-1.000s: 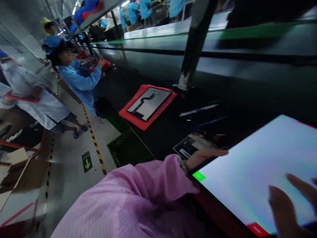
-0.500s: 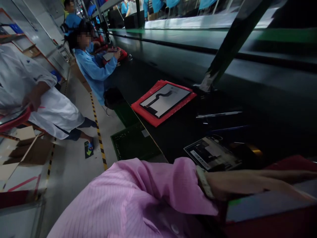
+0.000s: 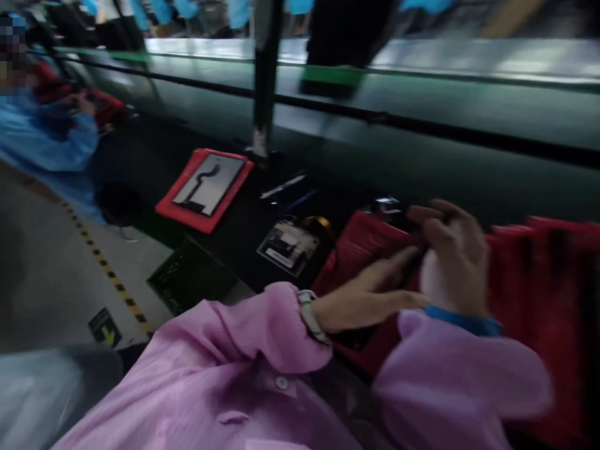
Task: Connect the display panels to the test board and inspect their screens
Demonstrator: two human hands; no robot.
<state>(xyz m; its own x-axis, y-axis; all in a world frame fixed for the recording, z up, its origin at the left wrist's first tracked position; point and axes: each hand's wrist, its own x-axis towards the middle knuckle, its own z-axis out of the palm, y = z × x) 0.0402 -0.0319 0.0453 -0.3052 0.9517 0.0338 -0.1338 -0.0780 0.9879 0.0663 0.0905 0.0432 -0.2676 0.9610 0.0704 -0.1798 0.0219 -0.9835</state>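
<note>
My left hand (image 3: pixel 363 300), with a watch (image 3: pixel 312 315) on its wrist, reaches over a red sleeve (image 3: pixel 360 244) on the dark bench. Its fingers are stretched out, thumb apart. My right hand (image 3: pixel 457 259), above a blue wristband (image 3: pixel 464 320), is raised close beside it with bent fingers. Blur hides whether anything is between the right fingers. A dark patch shows between the hands, too blurred to name. Left of them lies a flat electronic part (image 3: pixel 288 245) with a white label and exposed boards.
A screen panel (image 3: pixel 210 184) with a black ribbon cable lies on red sleeves (image 3: pixel 167 206). A pen (image 3: pixel 284 186) and a roll of amber tape (image 3: pixel 317 223) are on the bench. Red sleeves (image 3: pixel 525 300) fill the right side. A post (image 3: pixel 266 81) rises behind; a co-worker (image 3: pixel 42 137) sits far left.
The view has swung right, so the bench things appear further left. Both my hands are now visible over the red sleeve. The grey panel beneath my left hand has left view.
</note>
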